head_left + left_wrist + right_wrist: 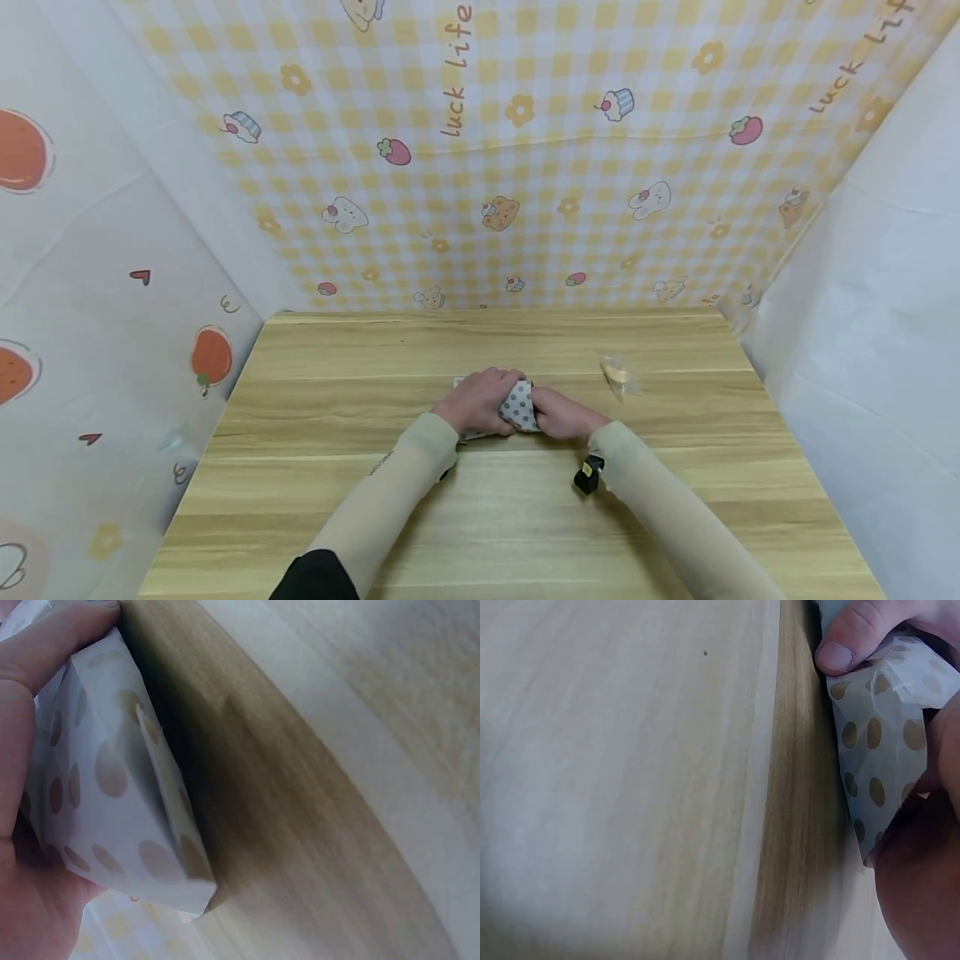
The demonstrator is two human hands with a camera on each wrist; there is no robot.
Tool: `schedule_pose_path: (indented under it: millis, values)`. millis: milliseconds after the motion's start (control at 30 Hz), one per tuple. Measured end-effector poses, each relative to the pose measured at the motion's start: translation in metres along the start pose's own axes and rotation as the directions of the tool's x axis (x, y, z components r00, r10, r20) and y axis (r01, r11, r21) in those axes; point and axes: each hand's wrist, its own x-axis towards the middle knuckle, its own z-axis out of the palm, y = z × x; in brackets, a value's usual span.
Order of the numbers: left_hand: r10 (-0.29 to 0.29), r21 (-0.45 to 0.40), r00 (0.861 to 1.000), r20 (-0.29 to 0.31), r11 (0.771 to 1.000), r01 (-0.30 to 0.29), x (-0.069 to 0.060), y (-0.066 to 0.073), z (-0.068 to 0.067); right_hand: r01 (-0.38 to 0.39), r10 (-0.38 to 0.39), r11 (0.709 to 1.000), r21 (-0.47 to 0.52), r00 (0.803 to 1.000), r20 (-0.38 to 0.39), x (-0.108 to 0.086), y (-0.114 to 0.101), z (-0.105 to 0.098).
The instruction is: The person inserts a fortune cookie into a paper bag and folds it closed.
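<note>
A white paper bag with grey-brown polka dots [519, 407] lies on the wooden table between both hands. My left hand [483, 402] grips its body from above, thumb on the near side. In the left wrist view, the folded end of the paper bag [112, 787] sticks out beyond the palm. My right hand [561, 414] is at the bag's right end, where a jagged-edged opening shows. In the right wrist view, the fingers of the right hand [922, 877] go into that opening and are hidden, so what they hold cannot be seen.
A small clear plastic packet with a tan item inside [618, 375] lies on the table [337, 358], behind and right of the right hand. A yellow checked cloth [465, 183] hangs behind the table, with white sheets at the left and right.
</note>
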Motion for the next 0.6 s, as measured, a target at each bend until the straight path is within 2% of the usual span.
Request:
schedule_pose_path:
  millis: [267,600]
  values:
    - [-0.001,-0.052,1.0,-0.018,0.999,0.0,-0.003,0.001,-0.002,0.057,-0.059,0.998,-0.032,0.996,-0.063,-0.007,0.0,0.0]
    - [-0.008,-0.059,1.0,-0.021,0.998,0.007,-0.002,0.0,0.0,-0.02,0.018,1.0,-0.018,0.994,-0.106,-0.012,-0.003,-0.001]
